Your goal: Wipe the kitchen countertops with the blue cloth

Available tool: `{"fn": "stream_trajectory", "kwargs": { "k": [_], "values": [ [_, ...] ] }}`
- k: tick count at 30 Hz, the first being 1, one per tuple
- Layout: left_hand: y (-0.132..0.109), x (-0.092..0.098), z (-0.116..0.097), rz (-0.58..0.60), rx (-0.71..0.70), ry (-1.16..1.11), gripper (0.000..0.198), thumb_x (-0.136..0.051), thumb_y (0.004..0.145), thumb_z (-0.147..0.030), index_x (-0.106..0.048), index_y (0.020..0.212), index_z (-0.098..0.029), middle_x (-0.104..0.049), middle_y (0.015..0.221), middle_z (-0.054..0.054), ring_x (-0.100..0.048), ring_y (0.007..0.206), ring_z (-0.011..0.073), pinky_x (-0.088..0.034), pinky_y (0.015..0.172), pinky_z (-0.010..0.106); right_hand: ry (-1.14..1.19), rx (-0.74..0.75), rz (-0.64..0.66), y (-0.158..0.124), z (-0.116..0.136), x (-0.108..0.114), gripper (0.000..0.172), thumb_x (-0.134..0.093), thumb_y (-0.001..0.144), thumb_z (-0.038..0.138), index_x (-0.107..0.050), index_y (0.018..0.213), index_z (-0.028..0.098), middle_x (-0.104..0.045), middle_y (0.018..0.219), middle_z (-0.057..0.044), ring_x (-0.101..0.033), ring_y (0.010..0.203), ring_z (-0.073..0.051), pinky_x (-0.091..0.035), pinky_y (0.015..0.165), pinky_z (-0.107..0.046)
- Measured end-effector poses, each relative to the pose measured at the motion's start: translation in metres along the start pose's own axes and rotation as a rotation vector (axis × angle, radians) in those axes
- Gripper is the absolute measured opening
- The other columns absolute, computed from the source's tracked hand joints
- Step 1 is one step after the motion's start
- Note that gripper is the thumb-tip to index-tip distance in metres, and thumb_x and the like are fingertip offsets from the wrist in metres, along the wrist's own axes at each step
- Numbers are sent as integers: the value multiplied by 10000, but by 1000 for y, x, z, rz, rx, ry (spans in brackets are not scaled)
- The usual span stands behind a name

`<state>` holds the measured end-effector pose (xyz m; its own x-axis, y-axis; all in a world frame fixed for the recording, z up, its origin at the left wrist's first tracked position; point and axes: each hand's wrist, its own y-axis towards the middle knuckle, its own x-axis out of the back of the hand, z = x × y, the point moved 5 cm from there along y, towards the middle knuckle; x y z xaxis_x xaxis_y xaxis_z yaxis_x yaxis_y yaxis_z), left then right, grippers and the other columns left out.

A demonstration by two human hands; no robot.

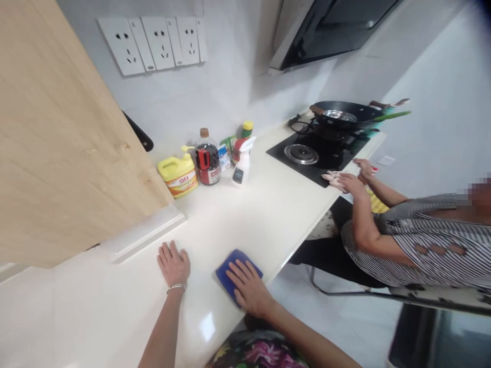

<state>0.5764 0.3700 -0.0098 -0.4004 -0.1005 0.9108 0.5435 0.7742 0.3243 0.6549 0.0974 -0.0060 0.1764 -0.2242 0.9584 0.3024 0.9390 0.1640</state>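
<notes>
My left hand (173, 263) lies flat on the white countertop (245, 214), fingers stretched out and holding nothing; a bracelet sits at its wrist. My right hand (248, 287) presses flat on a blue cloth (230, 261) near the counter's front edge, fingers spread over it.
A yellow detergent jug (178, 175), a dark sauce bottle (207, 158), a white spray bottle (242, 164) and other small bottles stand by the wall. A black gas hob (311, 151) with a wok (345, 114) is at the far right. Another person in a striped top (418, 243) holds a pink cloth (334, 178) at the hob. A wooden cabinet (57, 143) hangs at left.
</notes>
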Motion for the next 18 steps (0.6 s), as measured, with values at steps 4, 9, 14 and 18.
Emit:
{"fn": "stream_trajectory", "kwargs": {
  "k": [4,9,14,18],
  "values": [
    [0,2,-2,15,3,-43,596,-344,973,-352,-407,1463,-18,-329,1547,290,-202,1490,379,-190,1202,557,-57,-64,-29,-20,-39,11,637,-469,902,272,-365,1528,226,-275,1621,-35,-188,1505,-270,-176,1234,-523],
    [-2,3,13,201,-48,-118,579,-349,960,-355,-473,1419,-25,-316,1565,276,-212,1490,372,-202,1196,569,-196,-242,-90,-27,-112,23,596,-405,930,270,-377,1523,217,-326,1600,-40,-225,1496,-243,-206,1221,-490],
    [-23,38,78,220,-111,-76,585,-290,971,-391,-505,1405,-64,-377,1540,241,-261,1470,366,-233,1183,562,-331,-432,-145,-31,-150,29,553,-317,972,283,-404,1506,172,-350,1588,-60,-258,1481,-249,-206,1205,-480],
    [-50,85,168,134,-5,66,662,-222,956,-432,-517,1372,-9,-433,1444,295,-319,1405,436,-315,1113,611,-372,-534,-177,-34,-123,16,559,-313,978,302,-399,1506,138,-334,1594,-86,-246,1481,-279,-183,1200,-507]
  ]
}}
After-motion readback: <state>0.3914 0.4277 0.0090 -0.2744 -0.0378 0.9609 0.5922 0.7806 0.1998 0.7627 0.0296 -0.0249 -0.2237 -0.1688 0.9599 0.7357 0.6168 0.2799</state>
